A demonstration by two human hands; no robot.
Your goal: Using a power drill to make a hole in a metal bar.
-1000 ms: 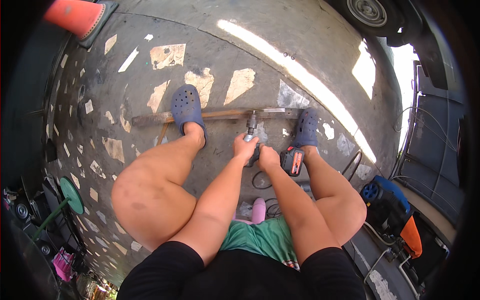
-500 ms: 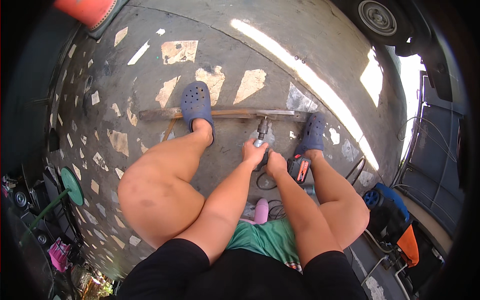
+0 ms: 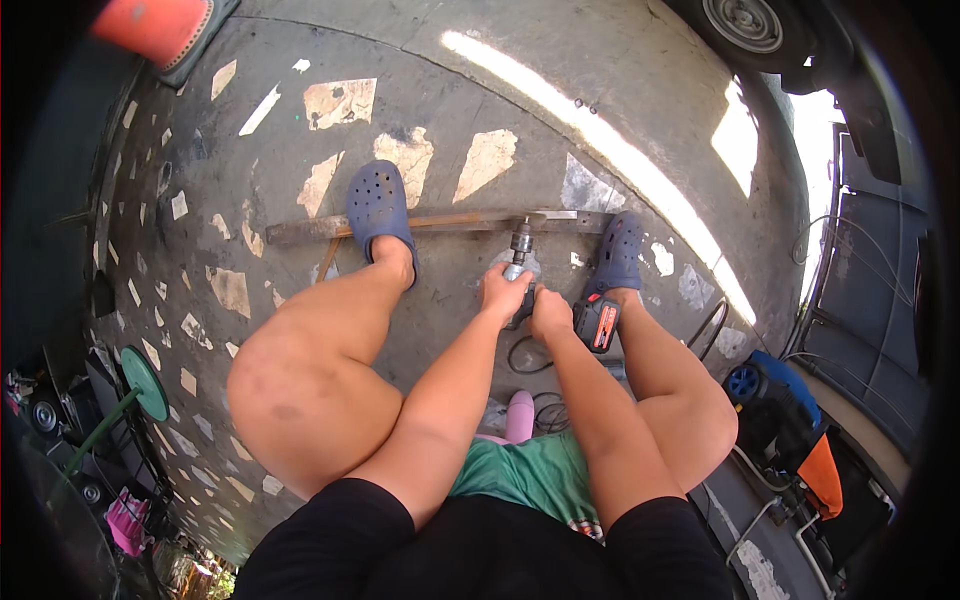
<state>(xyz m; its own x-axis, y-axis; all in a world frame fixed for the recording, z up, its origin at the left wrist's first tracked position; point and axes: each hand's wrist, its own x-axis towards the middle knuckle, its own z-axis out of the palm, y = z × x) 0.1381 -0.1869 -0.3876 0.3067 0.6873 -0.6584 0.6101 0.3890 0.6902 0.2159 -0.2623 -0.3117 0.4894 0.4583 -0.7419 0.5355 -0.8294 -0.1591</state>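
Observation:
A cordless drill (image 3: 521, 243) is between my two hands, its chuck pointing away from me over a long metal bar (image 3: 455, 221). My left hand (image 3: 505, 290) is wrapped round the drill's front body, behind the chuck. My right hand (image 3: 551, 315) grips its handle, with the black and red battery (image 3: 598, 323) sticking out to the right. The bar lies crosswise on the floor. My left clog (image 3: 380, 205) rests on it and my right clog (image 3: 620, 250) is at its right end. Whether the bit touches the bar is hard to tell.
A thin rusty strip (image 3: 328, 260) slants out from under the bar. Loose cable (image 3: 530, 355) and a pink object (image 3: 520, 415) lie near my shorts. An orange cone (image 3: 165, 30) stands far left, a vehicle wheel (image 3: 743, 22) far right, and a blue-wheeled machine (image 3: 745, 383) at right.
The drill's chuck has shifted slightly away from me, now overlapping the bar more. Both hands keep their hold. The whole view has slid a little to the left.

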